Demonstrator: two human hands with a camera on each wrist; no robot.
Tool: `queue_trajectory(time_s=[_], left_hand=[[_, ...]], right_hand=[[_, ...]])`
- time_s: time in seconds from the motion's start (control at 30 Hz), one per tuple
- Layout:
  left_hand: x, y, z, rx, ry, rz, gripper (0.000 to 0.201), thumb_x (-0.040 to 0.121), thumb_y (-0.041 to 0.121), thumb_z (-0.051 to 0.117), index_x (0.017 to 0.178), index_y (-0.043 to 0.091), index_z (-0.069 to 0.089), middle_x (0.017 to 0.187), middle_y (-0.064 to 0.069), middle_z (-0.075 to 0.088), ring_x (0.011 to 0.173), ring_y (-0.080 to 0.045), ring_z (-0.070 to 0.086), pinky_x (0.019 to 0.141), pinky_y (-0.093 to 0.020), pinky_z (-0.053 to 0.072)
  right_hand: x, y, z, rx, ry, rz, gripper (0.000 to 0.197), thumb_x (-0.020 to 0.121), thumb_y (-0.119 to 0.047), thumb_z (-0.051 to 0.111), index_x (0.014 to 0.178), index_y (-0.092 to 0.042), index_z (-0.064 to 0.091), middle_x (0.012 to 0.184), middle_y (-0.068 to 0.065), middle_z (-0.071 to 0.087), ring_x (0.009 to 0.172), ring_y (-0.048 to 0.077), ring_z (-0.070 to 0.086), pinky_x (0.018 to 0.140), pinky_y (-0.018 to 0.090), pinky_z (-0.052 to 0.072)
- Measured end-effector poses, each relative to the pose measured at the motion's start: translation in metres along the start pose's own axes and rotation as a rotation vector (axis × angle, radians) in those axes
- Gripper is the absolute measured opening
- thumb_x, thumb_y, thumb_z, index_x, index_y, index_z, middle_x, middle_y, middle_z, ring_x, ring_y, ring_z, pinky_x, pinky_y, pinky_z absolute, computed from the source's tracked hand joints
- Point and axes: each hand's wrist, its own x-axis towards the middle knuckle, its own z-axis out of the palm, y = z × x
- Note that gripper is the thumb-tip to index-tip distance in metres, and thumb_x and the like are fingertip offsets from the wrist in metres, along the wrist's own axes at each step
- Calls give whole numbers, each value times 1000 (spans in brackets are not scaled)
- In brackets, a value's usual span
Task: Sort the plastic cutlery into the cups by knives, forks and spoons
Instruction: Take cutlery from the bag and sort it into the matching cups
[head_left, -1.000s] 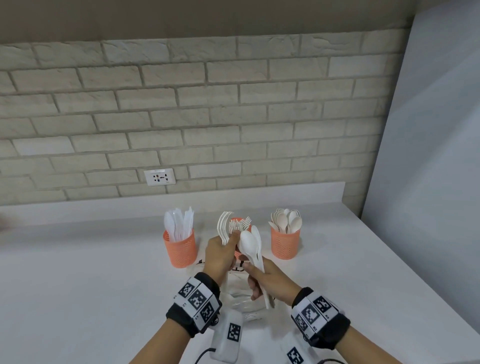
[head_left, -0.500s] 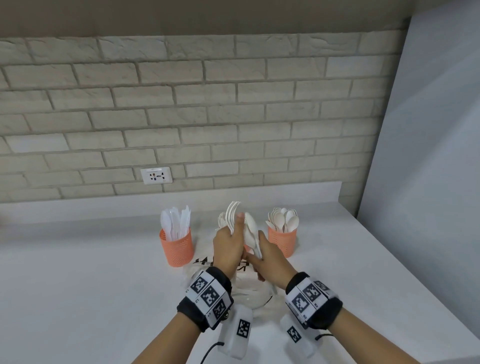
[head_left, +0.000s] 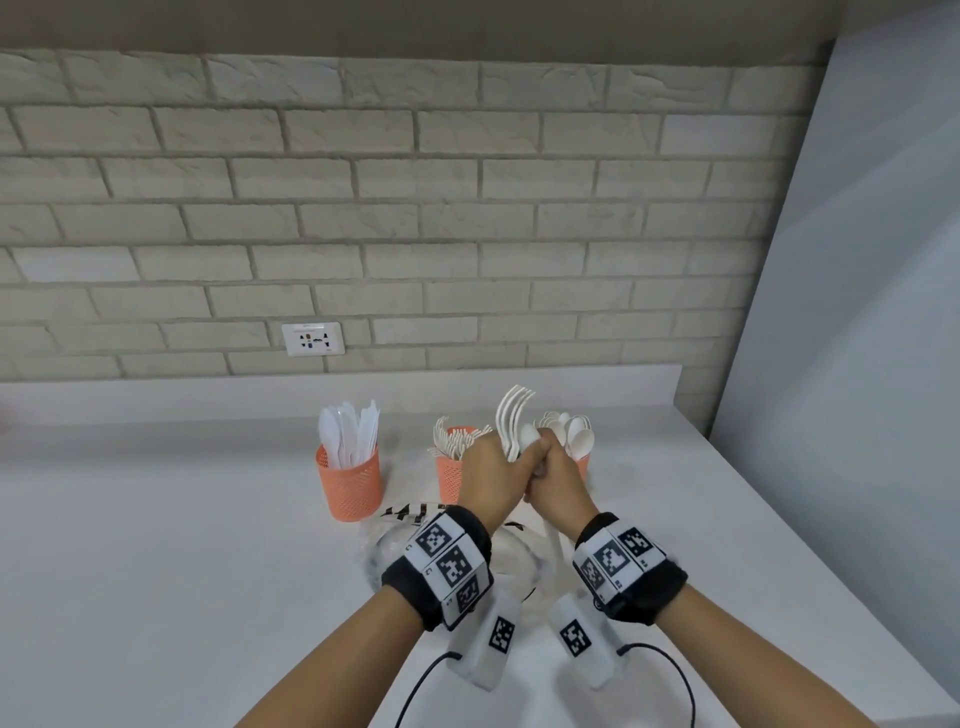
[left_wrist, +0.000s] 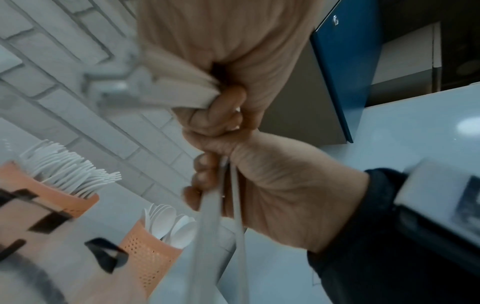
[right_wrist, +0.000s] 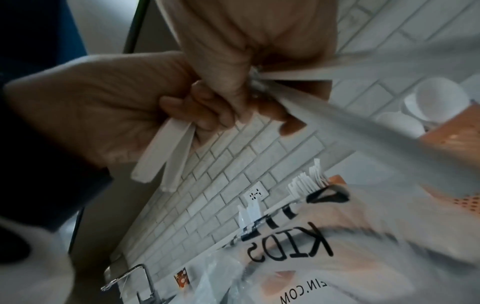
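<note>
The forks (head_left: 511, 415) stand bunched, tines up, in the left hand (head_left: 485, 475), fingers curled round their handles. The right hand (head_left: 556, 480), pressed against it, is curled round two spoons (head_left: 530, 435). Thin, light, smooth plastic probably slips and flexes; best gripped mid-handle. The head view shows all three orange cups (head_left: 349, 480) on the table (head_left: 156, 545). Only the right wrist view reads the printed plastic bag (right_wrist: 324, 246) beneath.

cups (head_left: 347, 483) x3 | hands (head_left: 485, 475) x2 | bag (head_left: 410, 545) x1 | wall socket (head_left: 313, 339) x1
</note>
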Motion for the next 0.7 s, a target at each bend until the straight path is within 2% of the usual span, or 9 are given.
queue_trajectory(time_s=[0.07,0.13,0.23,0.3,0.33,0.4,0.47,0.6,0.7], left_hand=[[2,-3,0,-52,-53,-54,33,85,26,65,57,16,51,49,8,47,39,-1,47,41,-10,31],[4,-8,-3,-146,-106,-150,29,86,22,64,60,16,52,48,4,45,39,-5,42,42,-15,30],[9,-15,-12,-259,-221,-298,26,90,12,54,65,12,55,57,-4,47,46,-13,37,43,-20,32],[16,-18,-19,-318,-240,-357,22,93,10,48,73,12,55,66,-3,55,53,-11,42,42,-15,35],[20,-18,-23,-338,-235,-379,22,95,11,45,75,12,54,68,-2,55,55,-11,43,42,-13,36],[32,-20,-33,-342,-200,-400,24,98,15,41,76,12,52,66,-3,52,55,-12,45,41,-14,38],[46,-25,-45,-317,-142,-428,30,99,23,42,73,10,51,60,-3,49,50,-12,46,41,-17,42],[79,-36,-64,-288,11,-436,39,92,33,54,61,10,47,50,0,44,41,-12,41,44,-23,40],[105,-42,-73,-315,201,-338,40,88,35,61,58,13,46,46,1,47,43,-14,40,50,-26,38]], right_hand=[[3,3,-4,-7,31,30,16,84,-1,55,86,-13,44,70,-3,50,67,14,50,59,23,40],[4,8,-11,-48,13,58,23,79,-13,69,93,-12,52,74,-6,55,70,11,54,62,21,43],[4,13,-21,-43,-45,59,23,74,-20,77,75,-11,55,62,-6,52,59,5,49,48,7,36],[10,19,-25,-90,-37,97,28,74,-22,76,64,-16,50,60,-5,48,60,12,49,50,10,37],[15,21,-28,-119,-24,131,27,75,-22,73,63,-19,49,61,-4,49,64,17,51,58,18,43],[27,22,-38,-165,-37,179,21,79,-22,65,63,-19,51,63,0,52,69,24,54,72,35,50],[37,21,-50,-211,-78,168,28,83,-26,61,58,-22,49,62,3,56,67,24,56,76,36,48],[59,19,-67,-88,80,89,23,87,-27,61,67,-22,51,66,1,56,66,23,55,69,34,49],[75,17,-69,188,302,83,32,88,-18,61,60,-16,45,55,3,44,51,18,44,49,27,41]])
